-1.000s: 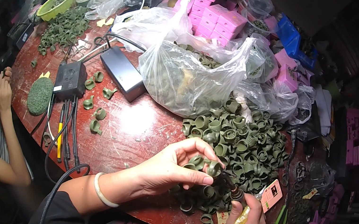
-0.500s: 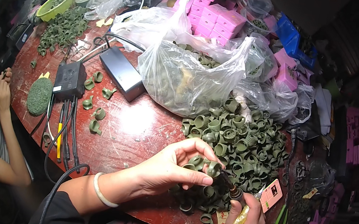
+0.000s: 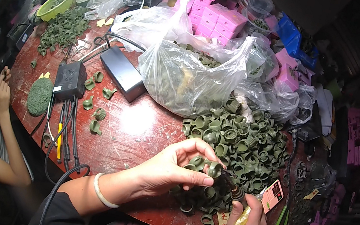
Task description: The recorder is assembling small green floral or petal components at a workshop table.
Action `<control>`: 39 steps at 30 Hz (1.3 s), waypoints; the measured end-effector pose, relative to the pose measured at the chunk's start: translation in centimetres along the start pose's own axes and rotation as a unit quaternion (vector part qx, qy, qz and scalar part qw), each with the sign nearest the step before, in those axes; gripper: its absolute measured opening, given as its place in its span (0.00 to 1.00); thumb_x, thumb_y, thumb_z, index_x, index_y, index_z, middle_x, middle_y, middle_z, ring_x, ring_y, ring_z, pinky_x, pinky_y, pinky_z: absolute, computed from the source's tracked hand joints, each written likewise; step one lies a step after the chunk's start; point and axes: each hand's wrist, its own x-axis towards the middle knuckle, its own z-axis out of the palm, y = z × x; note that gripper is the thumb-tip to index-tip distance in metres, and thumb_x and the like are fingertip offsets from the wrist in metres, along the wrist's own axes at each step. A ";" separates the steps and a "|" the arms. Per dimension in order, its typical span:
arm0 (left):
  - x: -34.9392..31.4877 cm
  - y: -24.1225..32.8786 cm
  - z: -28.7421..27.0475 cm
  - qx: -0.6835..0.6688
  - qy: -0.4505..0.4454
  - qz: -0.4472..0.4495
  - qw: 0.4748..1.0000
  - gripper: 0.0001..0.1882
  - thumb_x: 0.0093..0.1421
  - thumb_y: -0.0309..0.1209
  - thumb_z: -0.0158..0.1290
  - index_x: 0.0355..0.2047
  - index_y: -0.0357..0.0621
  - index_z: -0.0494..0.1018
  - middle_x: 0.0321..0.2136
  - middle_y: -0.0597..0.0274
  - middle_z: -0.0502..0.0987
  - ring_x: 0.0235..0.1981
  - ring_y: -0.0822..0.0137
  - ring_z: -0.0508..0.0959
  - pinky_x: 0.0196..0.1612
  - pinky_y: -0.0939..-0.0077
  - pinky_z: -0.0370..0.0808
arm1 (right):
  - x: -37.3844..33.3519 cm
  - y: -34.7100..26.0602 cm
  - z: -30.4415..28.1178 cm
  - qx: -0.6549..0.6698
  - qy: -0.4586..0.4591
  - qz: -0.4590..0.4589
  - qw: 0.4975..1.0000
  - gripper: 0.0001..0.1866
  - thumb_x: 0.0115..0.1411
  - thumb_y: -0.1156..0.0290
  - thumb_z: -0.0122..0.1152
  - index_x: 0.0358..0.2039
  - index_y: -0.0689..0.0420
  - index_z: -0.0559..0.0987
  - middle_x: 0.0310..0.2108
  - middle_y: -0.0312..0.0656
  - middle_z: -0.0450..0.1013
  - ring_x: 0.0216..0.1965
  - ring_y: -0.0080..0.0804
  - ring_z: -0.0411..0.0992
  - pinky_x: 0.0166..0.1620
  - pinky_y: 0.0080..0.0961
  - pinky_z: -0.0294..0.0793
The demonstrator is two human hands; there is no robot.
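My left hand [image 3: 180,165] pinches a dark green wax ring [image 3: 214,169] between thumb and fingers, above the near part of the table. A second green ring piece [image 3: 196,162] shows beside it, within the same fingers. My right hand [image 3: 248,216] grips a pen-shaped soldering iron [image 3: 238,193] with a dark collar and a yellow-wrapped cord end [image 3: 239,222]. Its tip points up and left at the held ring; whether they touch cannot be made out. Right behind both hands lies a large heap of similar green rings [image 3: 242,143].
A clear plastic bag [image 3: 185,84] of green pieces stands behind the heap. Leftward are a black adapter [image 3: 122,73], a black cable box [image 3: 70,79], a green oval pad [image 3: 39,97] and loose rings. Pink boxes [image 3: 225,19] stack behind. Green tweezers [image 3: 282,220] lie right. Another person's hand [image 3: 2,93] is at left.
My right hand and the iron have shifted very slightly right. My left hand keeps its hold on the ring in the same place.
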 end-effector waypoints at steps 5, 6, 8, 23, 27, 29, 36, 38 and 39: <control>0.0 0.0 -0.1 0.004 0.001 -0.002 1.000 0.22 0.51 0.16 0.61 0.44 0.47 0.68 0.46 0.57 0.76 0.34 0.78 0.77 0.23 0.89 0.69 | 0.0 0.1 0.0 -0.001 -0.002 -0.001 1.000 0.21 0.61 0.53 0.60 0.33 0.63 0.76 0.23 0.45 0.73 0.21 0.44 0.73 0.26 0.32 0.71; 0.0 0.0 -0.1 0.004 0.000 -0.002 1.000 0.22 0.51 0.16 0.61 0.44 0.47 0.68 0.46 0.57 0.76 0.34 0.78 0.77 0.23 0.90 0.69 | 0.0 0.1 0.1 0.006 0.002 -0.001 1.000 0.21 0.62 0.53 0.60 0.33 0.63 0.76 0.23 0.46 0.73 0.21 0.43 0.73 0.26 0.32 0.71; 0.0 0.0 -0.1 0.003 0.000 -0.002 1.000 0.22 0.51 0.16 0.61 0.44 0.47 0.68 0.46 0.57 0.76 0.33 0.78 0.77 0.22 0.90 0.69 | 0.0 0.1 0.2 0.014 0.007 -0.002 1.000 0.21 0.62 0.53 0.60 0.33 0.63 0.76 0.23 0.46 0.73 0.21 0.43 0.73 0.26 0.32 0.71; -0.3 0.0 0.0 -0.004 0.027 -0.010 1.000 0.21 0.50 0.15 0.60 0.41 0.48 0.69 0.45 0.57 0.76 0.35 0.77 0.76 0.24 0.89 0.66 | -0.2 0.3 0.0 0.022 0.017 0.002 1.000 0.16 0.57 0.57 0.66 0.33 0.59 0.78 0.22 0.41 0.74 0.21 0.41 0.74 0.26 0.31 0.73; -0.1 -0.2 -0.2 -0.013 0.027 -0.003 1.000 0.21 0.50 0.15 0.60 0.41 0.49 0.69 0.45 0.56 0.76 0.34 0.77 0.76 0.24 0.89 0.66 | -0.3 0.4 -0.1 0.014 0.028 -0.004 0.999 0.17 0.59 0.57 0.65 0.34 0.59 0.78 0.22 0.40 0.75 0.21 0.40 0.74 0.26 0.31 0.73; 0.0 -0.2 -0.1 -0.005 0.029 -0.006 1.000 0.21 0.50 0.15 0.60 0.41 0.49 0.69 0.46 0.56 0.76 0.34 0.77 0.76 0.24 0.89 0.66 | -0.3 0.4 -0.2 0.019 0.028 0.006 0.999 0.17 0.59 0.57 0.64 0.34 0.60 0.78 0.22 0.40 0.75 0.22 0.40 0.74 0.26 0.31 0.73; 0.1 0.0 -0.1 0.010 0.031 -0.006 0.999 0.21 0.51 0.16 0.60 0.43 0.48 0.69 0.47 0.58 0.76 0.36 0.78 0.76 0.24 0.90 0.67 | -0.1 0.3 0.0 0.016 0.049 0.004 0.999 0.20 0.61 0.54 0.62 0.33 0.61 0.77 0.22 0.41 0.75 0.21 0.40 0.74 0.26 0.30 0.73; 0.1 0.0 0.0 0.010 0.020 0.004 1.000 0.20 0.52 0.23 0.64 0.43 0.48 0.70 0.34 0.74 0.73 0.31 0.84 0.72 0.25 0.90 0.68 | -0.2 0.3 0.2 0.017 0.046 0.001 0.999 0.20 0.61 0.54 0.62 0.33 0.61 0.77 0.22 0.41 0.75 0.21 0.40 0.74 0.26 0.30 0.73; 0.1 0.0 -0.1 0.009 0.023 0.005 1.000 0.20 0.52 0.23 0.64 0.43 0.48 0.70 0.34 0.74 0.73 0.31 0.84 0.72 0.25 0.90 0.68 | -0.2 0.2 0.3 0.018 0.044 0.002 0.999 0.20 0.61 0.54 0.62 0.33 0.61 0.77 0.22 0.41 0.74 0.21 0.40 0.74 0.25 0.30 0.72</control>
